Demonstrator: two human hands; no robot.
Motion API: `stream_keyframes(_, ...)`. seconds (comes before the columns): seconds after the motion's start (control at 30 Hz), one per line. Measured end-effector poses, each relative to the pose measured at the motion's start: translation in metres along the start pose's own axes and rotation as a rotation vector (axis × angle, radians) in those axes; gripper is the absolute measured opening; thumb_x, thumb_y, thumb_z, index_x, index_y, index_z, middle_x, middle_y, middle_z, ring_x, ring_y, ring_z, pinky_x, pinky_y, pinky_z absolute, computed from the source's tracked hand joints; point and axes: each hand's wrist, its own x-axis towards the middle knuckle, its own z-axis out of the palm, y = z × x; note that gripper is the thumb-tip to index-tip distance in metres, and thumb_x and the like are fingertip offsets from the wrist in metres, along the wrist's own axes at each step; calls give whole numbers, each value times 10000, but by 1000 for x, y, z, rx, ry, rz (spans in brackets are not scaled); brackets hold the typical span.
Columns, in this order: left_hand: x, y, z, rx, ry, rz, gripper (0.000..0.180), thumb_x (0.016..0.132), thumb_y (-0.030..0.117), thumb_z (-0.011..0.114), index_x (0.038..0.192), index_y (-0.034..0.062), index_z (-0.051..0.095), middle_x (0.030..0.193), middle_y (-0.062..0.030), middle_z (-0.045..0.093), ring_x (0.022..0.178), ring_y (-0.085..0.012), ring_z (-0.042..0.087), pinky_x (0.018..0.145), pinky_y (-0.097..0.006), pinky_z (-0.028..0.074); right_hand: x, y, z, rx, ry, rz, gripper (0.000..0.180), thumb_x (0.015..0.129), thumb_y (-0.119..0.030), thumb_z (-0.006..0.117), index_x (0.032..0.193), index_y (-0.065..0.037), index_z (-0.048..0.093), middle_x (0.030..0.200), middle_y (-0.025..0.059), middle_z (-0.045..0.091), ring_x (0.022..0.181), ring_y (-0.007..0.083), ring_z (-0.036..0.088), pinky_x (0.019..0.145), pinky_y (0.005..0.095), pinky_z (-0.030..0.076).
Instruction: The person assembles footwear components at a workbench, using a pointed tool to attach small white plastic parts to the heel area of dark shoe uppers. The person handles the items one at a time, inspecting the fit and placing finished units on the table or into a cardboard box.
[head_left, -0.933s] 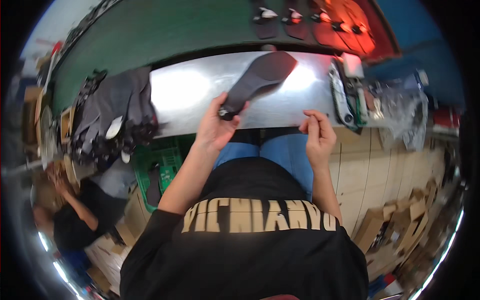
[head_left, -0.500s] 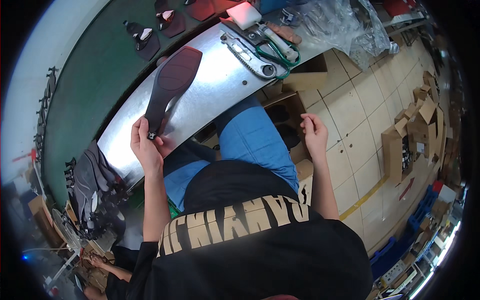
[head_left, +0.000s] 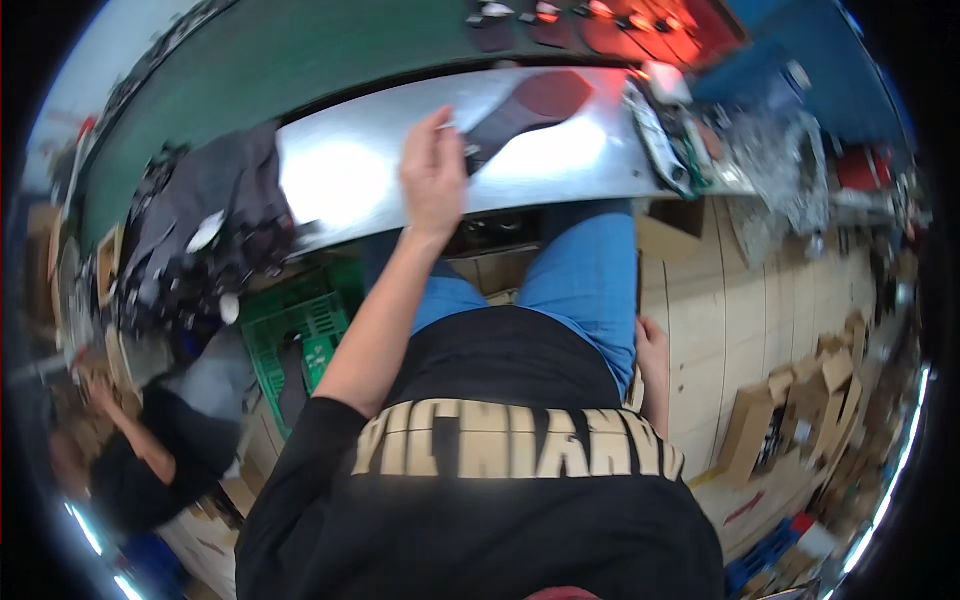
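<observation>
Left hand (head_left: 432, 185) is still pinching the heel end of the dark shoe insole (head_left: 520, 108), lying beyond it on the metal bench (head_left: 340, 175). Right hand (head_left: 652, 350) has dropped to the thigh, grip unclear.

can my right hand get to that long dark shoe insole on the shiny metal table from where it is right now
Probably yes, with a long reach. The right hand hangs low beside the blue-jeaned thigh, well below the metal table. Nothing blocks the way up to the dark shoe insole, which the left hand already grips.
</observation>
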Motion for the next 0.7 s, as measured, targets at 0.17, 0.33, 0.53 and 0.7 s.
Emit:
stream_keyframes(0.17, -17, 4, -24, -77, 17, -24, 264, 870, 39, 601, 1134, 38, 615, 1144, -112, 591, 876, -172, 596, 616, -246, 469, -1, 3, 4, 77, -87, -62, 259, 907, -132, 536, 1081, 31, 635, 937, 106, 674, 845, 136, 591, 768, 279, 465)
stream_keyframes(0.33, -109, 33, -117, -327, -191, -305, 198, 865, 105, 639, 1043, 22, 663, 943, -66, 647, 704, -117, 585, 564, -238, 439, 55, 8, -15, -264, -137, -137, 314, 906, -242, 540, 1076, -5, 657, 967, 124, 691, 863, 199, 631, 729, 344, 479)
stream_keyframes(0.53, -203, 36, -205, -309, -134, -564, 152, 893, 132, 614, 992, 48, 693, 1050, -83, 660, 907, -209, 622, 795, -312, 482, 88, 3, -10, -626, -83, -100, 349, 921, -305, 516, 1056, -23, 671, 950, 144, 700, 853, 237, 654, 717, 375, 488)
stream_keyframes(0.7, -209, 35, -224, -267, -152, -578, 153, 890, 147, 608, 983, 65, 698, 1125, -52, 635, 1022, -219, 575, 903, -342, 426, 88, -2, -4, -723, -58, -31, 359, 923, -318, 507, 1051, -26, 673, 946, 149, 699, 852, 247, 656, 716, 381, 489)
